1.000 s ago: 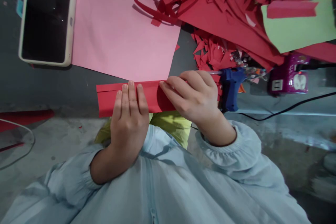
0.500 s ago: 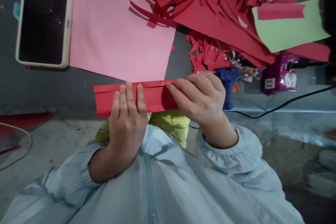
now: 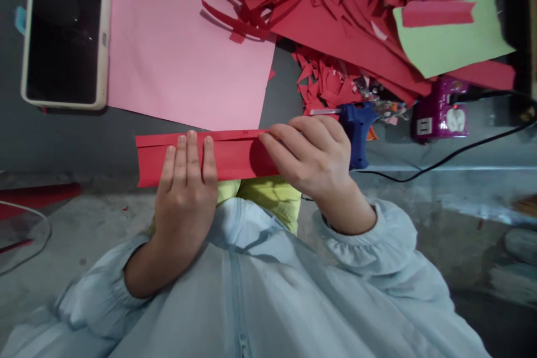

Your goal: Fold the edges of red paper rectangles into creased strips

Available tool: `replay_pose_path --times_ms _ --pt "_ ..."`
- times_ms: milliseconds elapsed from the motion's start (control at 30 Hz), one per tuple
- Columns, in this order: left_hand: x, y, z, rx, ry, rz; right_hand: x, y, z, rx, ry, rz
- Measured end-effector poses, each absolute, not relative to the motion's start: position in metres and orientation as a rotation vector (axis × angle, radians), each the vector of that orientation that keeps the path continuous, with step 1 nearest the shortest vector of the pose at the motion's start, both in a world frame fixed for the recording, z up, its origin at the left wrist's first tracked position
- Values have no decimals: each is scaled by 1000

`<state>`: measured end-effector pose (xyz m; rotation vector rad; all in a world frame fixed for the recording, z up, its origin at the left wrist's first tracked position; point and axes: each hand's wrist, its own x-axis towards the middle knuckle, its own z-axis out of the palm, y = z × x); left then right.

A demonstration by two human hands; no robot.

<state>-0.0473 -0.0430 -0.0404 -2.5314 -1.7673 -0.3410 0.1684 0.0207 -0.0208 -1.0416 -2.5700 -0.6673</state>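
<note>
A long red paper strip [image 3: 235, 161] lies across the near edge of the table, its far long edge folded over in a narrow flap. My left hand [image 3: 184, 201] rests flat on the strip's left part, fingers stretched out and slightly apart. At the strip's right end, my right hand [image 3: 321, 159] is closed, thumb and fingers pinching the folded edge; that end is hidden beneath it. Just beyond the right hand lies a blue glue gun [image 3: 358, 131], partly covered by the hand, with a clear stick at its back.
Pink paper [image 3: 180, 61] lies beyond the strip, beside a white-framed dark-screened device [image 3: 65, 36]. Red paper scraps [image 3: 327, 78] heap at the back right, near a green sheet [image 3: 444, 42]. A purple box [image 3: 440, 112] and black cable [image 3: 398, 180] are at the right.
My left hand and the red strip have shifted a little to the left. The right hand keeps its pinch on the edge. The whole view has shifted slightly.
</note>
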Motion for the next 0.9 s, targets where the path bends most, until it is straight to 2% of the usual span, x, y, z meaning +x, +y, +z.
replay_pose_path --times_ms 667,900 --pt "-57 -41 -37 -2587 -1787 -335 167 22 -34 -998 -2576 -487" --pt "-56 -42 -38 -2548 -1794 -348 160 23 -31 -968 -2568 -673"
